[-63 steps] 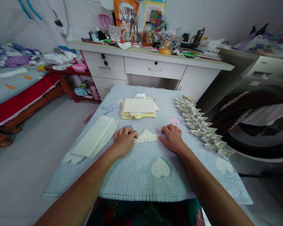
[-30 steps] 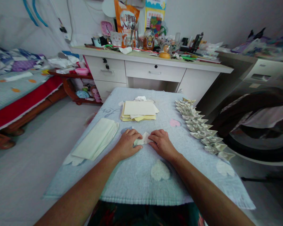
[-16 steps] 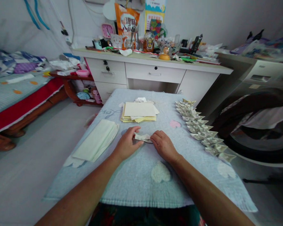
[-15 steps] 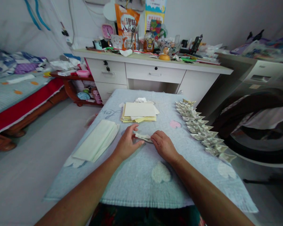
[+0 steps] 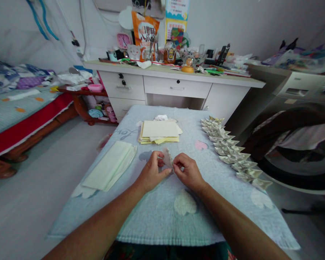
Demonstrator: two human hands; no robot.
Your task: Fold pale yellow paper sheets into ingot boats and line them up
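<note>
Pale folded paper (image 5: 167,159): tilted on edge, above the cloth-covered surface (image 5: 151,220) | left hand (image 5: 152,172): thumb and fingers holding it | right hand (image 5: 189,171): pinching its right edge | judged best: light pinch, layers aligned, creases uncrushed

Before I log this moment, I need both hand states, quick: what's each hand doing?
Left hand: closed, holding the small folded paper.
Right hand: closed, pinching the same paper's right edge.

The folded piece (image 5: 167,157) is off-white, the paper stack (image 5: 160,129) cream and yellow, the sheaf (image 5: 108,166) pale green; the light-blue cloth (image 5: 157,224) bears white and pink hearts (image 5: 185,203).
</note>
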